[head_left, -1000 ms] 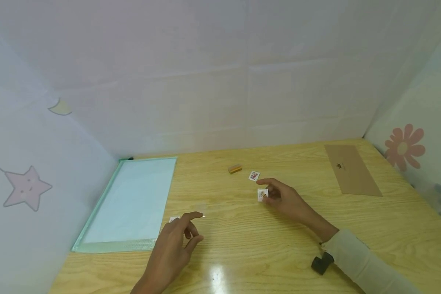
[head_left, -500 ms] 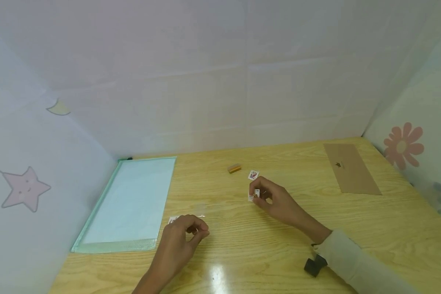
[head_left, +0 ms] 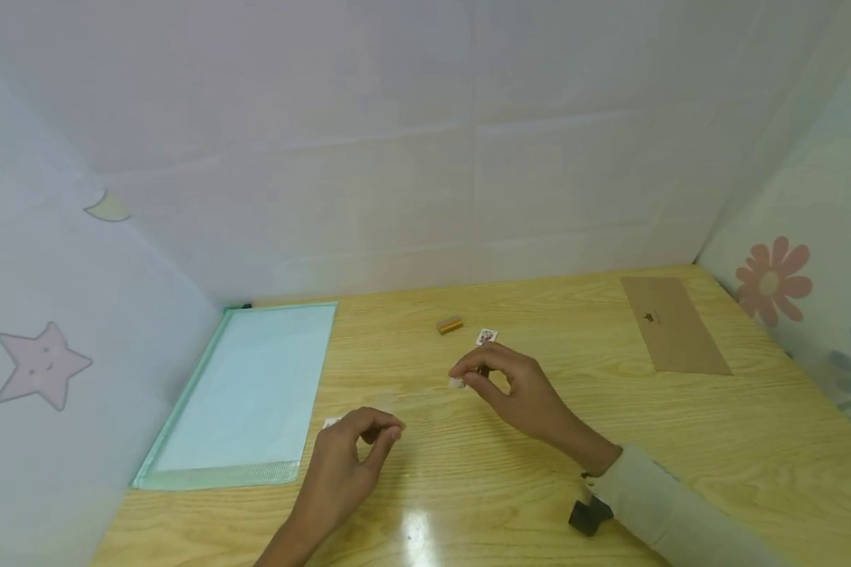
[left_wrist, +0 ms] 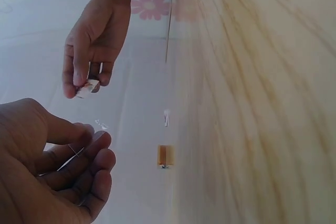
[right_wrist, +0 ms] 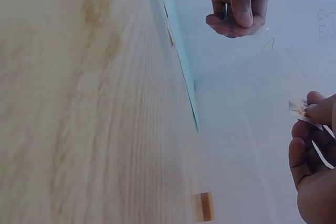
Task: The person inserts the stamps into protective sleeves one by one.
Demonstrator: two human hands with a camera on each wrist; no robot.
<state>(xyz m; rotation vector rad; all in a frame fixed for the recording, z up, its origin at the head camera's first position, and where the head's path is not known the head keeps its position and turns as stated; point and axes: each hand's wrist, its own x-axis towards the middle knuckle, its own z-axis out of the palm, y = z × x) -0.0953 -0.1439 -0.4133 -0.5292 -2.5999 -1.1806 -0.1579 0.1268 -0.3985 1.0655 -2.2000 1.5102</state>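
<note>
My right hand (head_left: pixel 532 390) pinches a small white picture card (head_left: pixel 456 383) between thumb and fingertips, above the middle of the table. The printed face of that card (right_wrist: pixel 297 107) shows in the right wrist view. To its left, my left hand (head_left: pixel 343 461) has thumb and forefinger together on a bit of clear plastic film (left_wrist: pixel 101 124), which is hard to make out. Behind the right hand lies a second picture card (head_left: pixel 487 336). A third white card (head_left: pixel 331 423) is mostly hidden behind the left hand.
A small orange-brown block (head_left: pixel 450 324) lies toward the back. On the left is a mint-edged mesh zip pouch (head_left: pixel 248 386). A brown paper sheet (head_left: pixel 677 327) lies at the far right. Pale printed walls enclose the wooden table (head_left: pixel 539 504).
My right hand has moved left toward the left hand, carrying the card, which has turned nearly edge-on in the head view. My left thumb and forefinger have closed together.
</note>
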